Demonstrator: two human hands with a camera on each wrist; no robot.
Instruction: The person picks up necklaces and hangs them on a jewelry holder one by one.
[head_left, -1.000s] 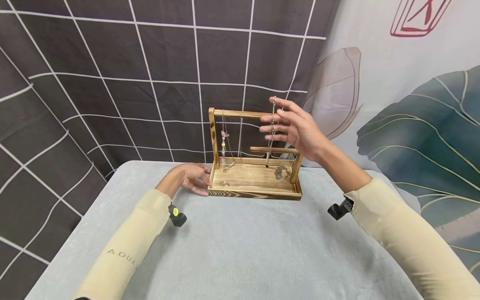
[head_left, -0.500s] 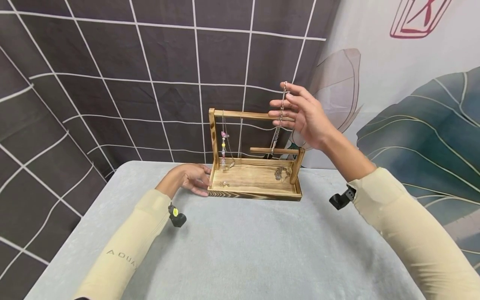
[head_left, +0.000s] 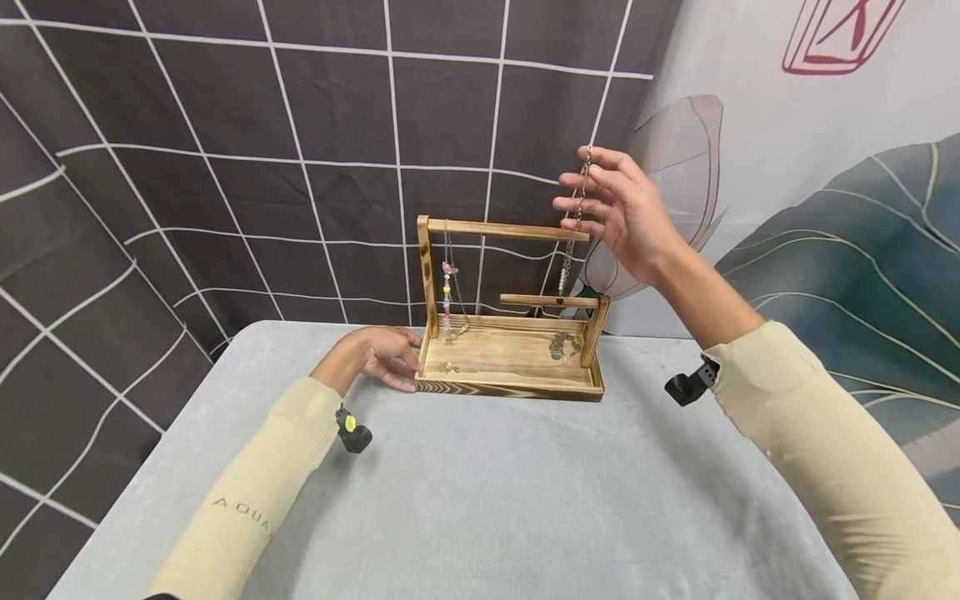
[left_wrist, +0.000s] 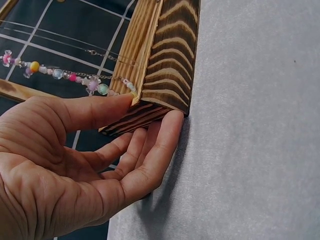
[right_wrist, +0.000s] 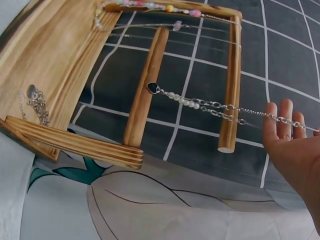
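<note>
Spreading across the foreground, the pale grey tabletop (head_left: pixel 480 500) bears a wooden stand (head_left: pixel 510 390), whose front left corner the left hand (head_left: pixel 386 357) grips, thumb at the rim and fingers against the outer wall. The stand is probably light but stiff, best steadied by the wall of its tray (head_left: pixel 501 358). In the tray, a bunched chain (head_left: pixel 557 346) lies near the right post (head_left: pixel 595 337). Above, the right hand (head_left: pixel 626 212) pinches the upper end of a silver necklace (head_left: pixel 565 271) between thumb and forefinger, its other fingers apart. The necklace hangs with its dark pendant (right_wrist: pixel 153 88) at the lower bar (head_left: pixel 532 300); whether they touch is unclear. It is presumably light, limp and slippery, liable to tangle, and best taken by its end links, sparing the pearl-like beads (right_wrist: pixel 183 100). Farther back, a beaded necklace (head_left: pixel 447 289) hangs from the upper bar (head_left: pixel 510 230) before a dark gridded backdrop (head_left: pixel 442 108).
</note>
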